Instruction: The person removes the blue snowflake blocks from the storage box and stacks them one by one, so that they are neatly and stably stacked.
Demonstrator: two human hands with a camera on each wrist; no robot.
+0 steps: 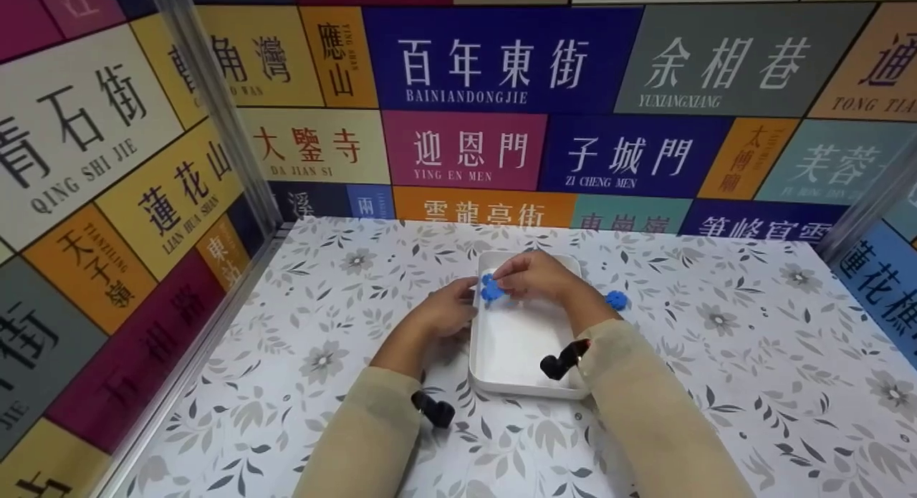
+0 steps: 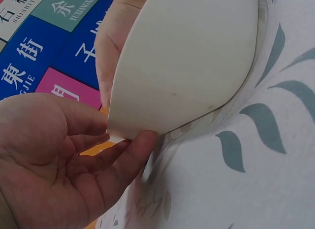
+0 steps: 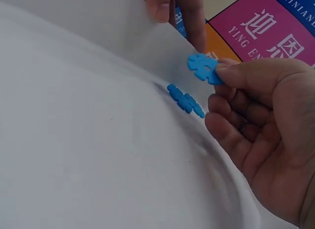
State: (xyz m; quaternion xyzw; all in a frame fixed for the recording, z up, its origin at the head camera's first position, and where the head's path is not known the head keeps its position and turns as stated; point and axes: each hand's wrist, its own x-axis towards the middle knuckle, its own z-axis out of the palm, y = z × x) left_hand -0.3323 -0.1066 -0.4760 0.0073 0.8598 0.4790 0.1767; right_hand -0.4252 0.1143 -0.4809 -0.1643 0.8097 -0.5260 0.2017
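In the right wrist view, my right hand (image 3: 266, 115) pinches a blue notched plastic disc (image 3: 199, 66) between thumb and fingertips, above the far end of a white tray (image 3: 88, 120). Below it, more blue notched plastic (image 3: 184, 98) lies inside the tray against the wall; whether it is one piece or several joined I cannot tell. My left hand (image 1: 448, 310) is at the tray's left side. The left wrist view shows that left hand (image 2: 74, 160) holding the tray wall (image 2: 177, 66), fingers at the rim and one digit pressed on the outer face.
Another blue notched piece (image 1: 616, 300) lies on the patterned tablecloth (image 1: 688, 383), just right of the tray. Walls covered with coloured name panels (image 1: 501, 61) stand behind the table and along its left and right sides.
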